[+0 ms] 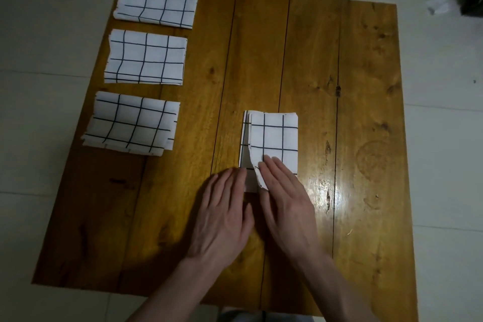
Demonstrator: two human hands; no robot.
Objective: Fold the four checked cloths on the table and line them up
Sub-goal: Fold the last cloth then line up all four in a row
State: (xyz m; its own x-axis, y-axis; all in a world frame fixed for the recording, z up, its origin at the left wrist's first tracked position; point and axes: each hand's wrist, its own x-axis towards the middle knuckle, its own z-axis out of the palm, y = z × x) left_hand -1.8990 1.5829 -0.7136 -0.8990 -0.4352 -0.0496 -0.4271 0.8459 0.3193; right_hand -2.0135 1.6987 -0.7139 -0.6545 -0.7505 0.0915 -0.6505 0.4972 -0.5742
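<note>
Head view, nearest first

Left hand (224, 213): flat and open, fingers straight. The fingertips rest at the near left corner of the fourth cloth, seemingly to pin the lower layers so they do not slide.

Right hand (283, 197): also open and flat, palm down on the near end of the same cloth. It seems to be pressing the top layer to set the crease. Neither hand is curled around anything.

Fourth cloth (273, 138): a white cloth with dark checks, folded into a narrow upright rectangle near the middle of the counter. Its near left edge curls up beside the right hand, and lower layers peek out on the left, so the fold looks untidy there.

Three folded cloths (146, 60): set in a column along the left side of the counter, one behind another with small gaps. They look finished and lined up, with room at the near end of the column for the fourth.

Counter (366, 112): wooden planks, glossy, with light glare near the right hand.

Floor (444, 86): pale tiles all around.

Progress: by my judgement, the last cloth needs smoothing, then moving left to join the column.
</note>
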